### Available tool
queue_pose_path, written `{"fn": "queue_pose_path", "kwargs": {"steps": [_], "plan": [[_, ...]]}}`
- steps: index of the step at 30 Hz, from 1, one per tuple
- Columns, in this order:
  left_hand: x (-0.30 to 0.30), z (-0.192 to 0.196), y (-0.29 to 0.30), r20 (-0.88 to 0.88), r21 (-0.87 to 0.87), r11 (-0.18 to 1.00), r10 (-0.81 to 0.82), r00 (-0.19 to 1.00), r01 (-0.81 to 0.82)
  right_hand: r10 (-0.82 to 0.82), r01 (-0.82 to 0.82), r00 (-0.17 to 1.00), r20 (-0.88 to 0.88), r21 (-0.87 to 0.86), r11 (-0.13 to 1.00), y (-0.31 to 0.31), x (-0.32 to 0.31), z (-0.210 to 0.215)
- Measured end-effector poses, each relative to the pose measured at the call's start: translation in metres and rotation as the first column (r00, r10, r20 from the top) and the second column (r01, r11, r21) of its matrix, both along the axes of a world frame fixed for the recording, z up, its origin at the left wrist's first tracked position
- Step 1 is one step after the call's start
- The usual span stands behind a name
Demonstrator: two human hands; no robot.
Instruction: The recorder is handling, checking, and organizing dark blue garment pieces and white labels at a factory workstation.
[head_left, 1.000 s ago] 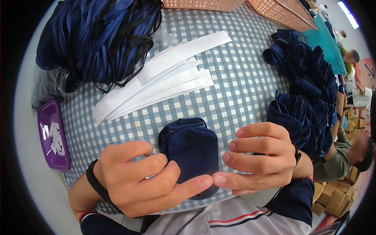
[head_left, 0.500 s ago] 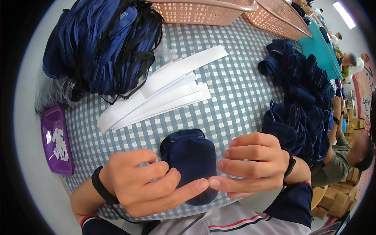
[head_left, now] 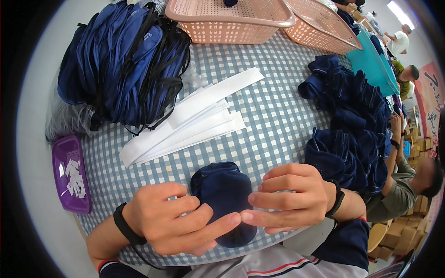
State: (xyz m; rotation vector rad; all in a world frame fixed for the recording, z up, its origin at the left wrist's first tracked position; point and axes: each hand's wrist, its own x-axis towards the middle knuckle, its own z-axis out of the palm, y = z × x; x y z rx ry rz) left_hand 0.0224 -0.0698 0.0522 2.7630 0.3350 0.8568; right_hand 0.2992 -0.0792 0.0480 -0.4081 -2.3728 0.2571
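Left fingers (head_left: 218, 230) and right fingers (head_left: 282, 216) meet at the tips over folded navy cloth (head_left: 226, 187); white strips (head_left: 185, 125) lie farther up the checked tabletop (head_left: 269, 134); a purple tray (head_left: 69, 144) stands at left, navy fabric pieces (head_left: 352, 148) heaped at right.

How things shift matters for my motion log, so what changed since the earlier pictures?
The view tilted: things on the table appear lower, and more of the pink baskets shows. The right hand moved slightly left, closer to the dark blue cloth. Nothing was visibly grasped or released. The left hand still meets it, fingertip to fingertip; the white strips stayed put.
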Motion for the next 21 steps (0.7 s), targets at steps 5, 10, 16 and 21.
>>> {"fn": "queue_pose_path", "kwargs": {"steps": [5, 10, 16, 21], "plan": [[-0.0004, 0.0012, 0.0011, 0.000, -0.007, 1.000, -0.012, 1.000, 0.012, 0.002, -0.002, 1.000, -0.021, -0.014, 1.000, 0.0003, -0.0008, 0.0004], [0.0002, -0.0038, -0.0012, 0.039, 0.010, 1.000, 0.020, 0.999, -0.021, 0.011, -0.012, 0.999, -0.036, -0.040, 0.999, 0.0010, -0.0016, 0.0006], [0.0016, -0.0015, 0.0027, -0.008, -0.010, 1.000, -0.004, 1.000, 0.004, 0.020, -0.023, 0.999, -0.038, -0.057, 0.998, 0.0022, 0.0025, 0.0019], [0.0030, -0.0085, 0.0018, 0.040, 0.019, 0.999, 0.031, 0.999, -0.031, 0.028, -0.037, 0.993, -0.113, -0.082, 0.996, 0.0024, 0.0004, -0.0009]]}}
